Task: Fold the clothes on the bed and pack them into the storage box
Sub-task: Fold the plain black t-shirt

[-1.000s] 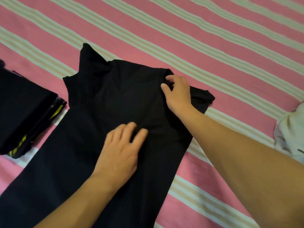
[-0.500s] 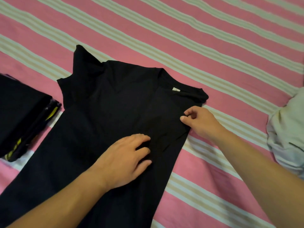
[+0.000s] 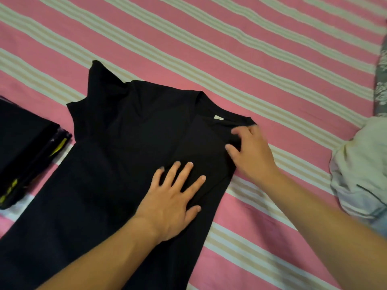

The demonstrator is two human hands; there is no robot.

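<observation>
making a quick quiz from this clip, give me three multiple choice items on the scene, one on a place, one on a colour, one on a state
1. Where does the folded dark stack lie relative to the black shirt?
A. at the left edge of the view
B. on top of the shirt
C. right of the shirt

2. What colours is the bedsheet?
A. plain blue
B. pink with pale stripes
C. green checks

3. How is the left hand?
A. curled in a fist
B. lifted off the bed
C. flat on the shirt, fingers spread

Answers:
1 A: the stack sits at the far left, beside the shirt.
2 B: pink bands alternate with cream and whitish stripes.
3 C: its palm presses the fabric while the right hand touches the shirt's right shoulder.
</observation>
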